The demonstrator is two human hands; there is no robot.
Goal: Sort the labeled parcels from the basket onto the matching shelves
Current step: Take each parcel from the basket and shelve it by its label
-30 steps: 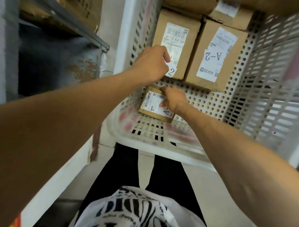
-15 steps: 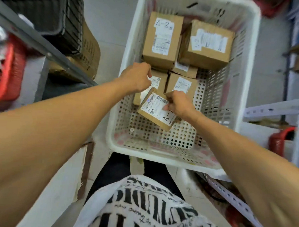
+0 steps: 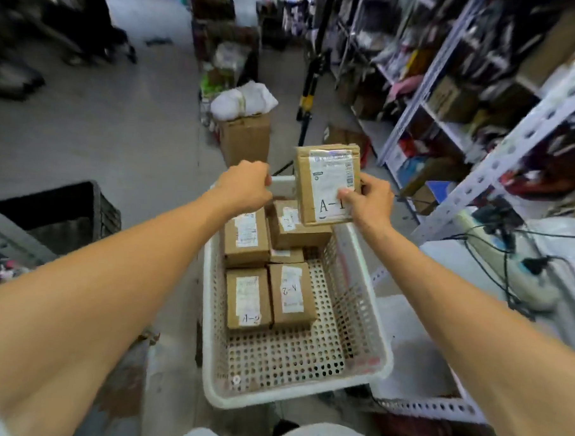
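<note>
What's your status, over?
Right grip holds A-1 parcel above basket. Left grip clasps its far rim. A-2 parcels lie inside. No obstruction seen.

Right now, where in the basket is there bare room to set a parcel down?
Bare floor lies between the two near A-2 parcels and the basket's near rim, plus a strip along the right wall. The far half is crowded with stacked parcels.
</note>
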